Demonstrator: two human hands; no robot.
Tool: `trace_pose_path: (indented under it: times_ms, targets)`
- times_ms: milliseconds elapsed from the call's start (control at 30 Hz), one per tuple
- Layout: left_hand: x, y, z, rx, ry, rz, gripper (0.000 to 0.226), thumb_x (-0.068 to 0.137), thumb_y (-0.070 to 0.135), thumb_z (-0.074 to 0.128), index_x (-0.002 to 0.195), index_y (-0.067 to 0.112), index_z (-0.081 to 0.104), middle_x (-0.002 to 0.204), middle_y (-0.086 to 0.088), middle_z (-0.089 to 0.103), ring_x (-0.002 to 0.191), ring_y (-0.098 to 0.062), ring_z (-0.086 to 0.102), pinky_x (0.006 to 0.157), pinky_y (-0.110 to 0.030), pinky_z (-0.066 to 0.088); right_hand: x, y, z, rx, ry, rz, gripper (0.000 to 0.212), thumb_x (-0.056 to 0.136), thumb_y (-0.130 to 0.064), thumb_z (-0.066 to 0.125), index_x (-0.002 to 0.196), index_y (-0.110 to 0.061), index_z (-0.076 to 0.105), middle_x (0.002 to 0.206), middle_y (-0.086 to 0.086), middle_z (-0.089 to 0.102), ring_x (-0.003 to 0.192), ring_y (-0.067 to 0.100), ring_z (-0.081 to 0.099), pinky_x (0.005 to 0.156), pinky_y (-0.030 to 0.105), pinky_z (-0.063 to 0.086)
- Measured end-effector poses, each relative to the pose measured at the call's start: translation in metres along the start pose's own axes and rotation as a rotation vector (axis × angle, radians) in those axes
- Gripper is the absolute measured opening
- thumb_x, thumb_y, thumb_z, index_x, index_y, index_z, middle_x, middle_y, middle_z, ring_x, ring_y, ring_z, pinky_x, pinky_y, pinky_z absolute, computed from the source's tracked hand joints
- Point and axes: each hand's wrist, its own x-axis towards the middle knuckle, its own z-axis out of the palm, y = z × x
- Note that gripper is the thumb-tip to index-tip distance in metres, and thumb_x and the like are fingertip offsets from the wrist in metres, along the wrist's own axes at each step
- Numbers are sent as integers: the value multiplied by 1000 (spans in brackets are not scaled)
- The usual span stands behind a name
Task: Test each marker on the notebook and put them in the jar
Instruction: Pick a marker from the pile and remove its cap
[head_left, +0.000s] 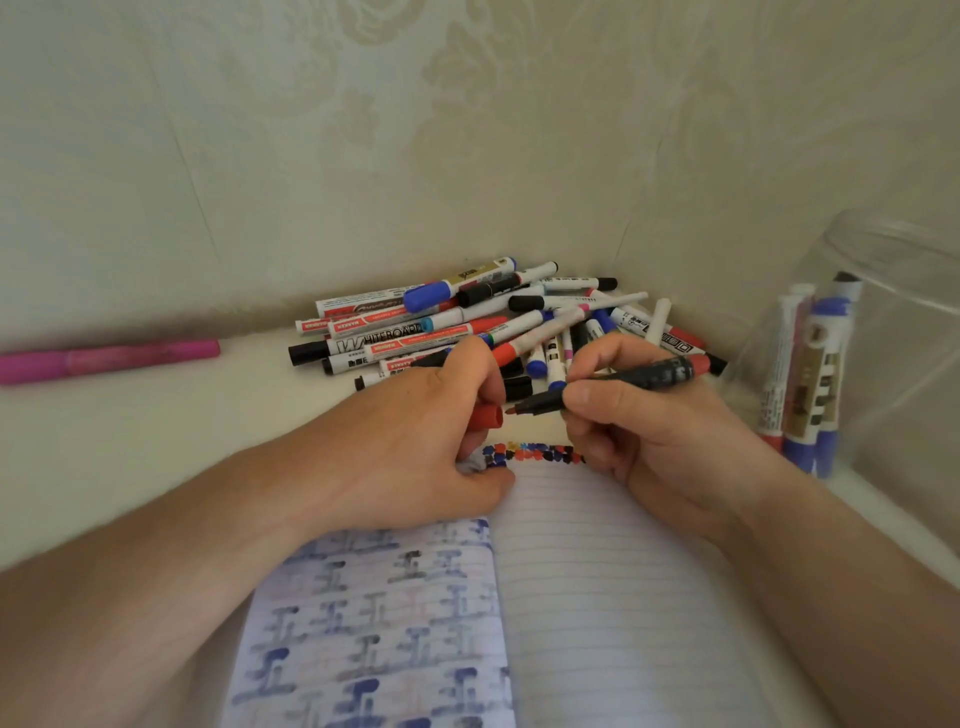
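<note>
Pinching the dark marker (623, 385) in my right hand (639, 431), I kept its tip just above the lined notebook (597, 597) at lower centre, ready to dab beside the row of colour blots (532, 454). My left hand (441, 441) gripped its red cap (488, 417) and pressed the soft page flat. Smooth plastic markers lay heaped (483, 322) behind; the clear jar (852, 364) at right held tested ones.
</note>
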Motion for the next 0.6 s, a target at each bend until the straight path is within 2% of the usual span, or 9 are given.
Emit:
trace_pose_path:
  times_ms: [100,167,233,333,400,467,600]
  targets:
    - [1,0,1,12,2,-9,49,82,51,75,101,41,31,78,8,61,66,-6,57,57,-27,49,1,3,2,-109,10,-28,10,75,-12,76,75,-21,71,66,11,63,54,19,49,50,27,32]
    - [1,0,2,23,17,-1,50,82,52,74,102,39,30,80,8,60,68,-7,58,59,-31,52,-1,4,3,-166,2,-37,7,78,-20,74,79,-25,77,74,13,71,57,20,53,52,28,38]
    - [2,-2,3,20,39,-2,49,83,51,74,102,39,30,82,9,61,72,-7,59,61,-33,54,-1,3,1,-113,-27,-3,22,82,-31,61,88,-24,81,85,17,75,58,23,53,54,31,34]
    - [3,-5,3,12,106,1,45,87,49,73,103,39,31,81,10,61,73,-6,59,59,-30,52,-1,0,2,9,-22,56,44,81,-36,47,97,-16,83,96,22,77,57,26,49,55,34,28]
    - [4,-5,3,46,156,2,42,89,48,70,103,39,32,81,10,61,74,-5,59,57,-25,49,-1,2,5,-124,33,18,39,88,-36,48,97,-20,83,92,22,76,56,25,47,52,30,28]
    - [3,-4,3,77,188,6,42,90,49,70,102,42,30,84,13,59,76,-1,58,54,-20,42,0,5,7,-254,71,-62,30,103,-27,52,93,-27,80,82,22,73,57,24,46,46,26,33]
    - [2,-1,2,168,266,74,48,86,50,70,101,43,26,84,16,54,74,1,53,54,-18,31,-1,7,13,-295,52,-152,31,106,-9,51,82,-24,64,60,8,52,54,16,41,43,21,34]
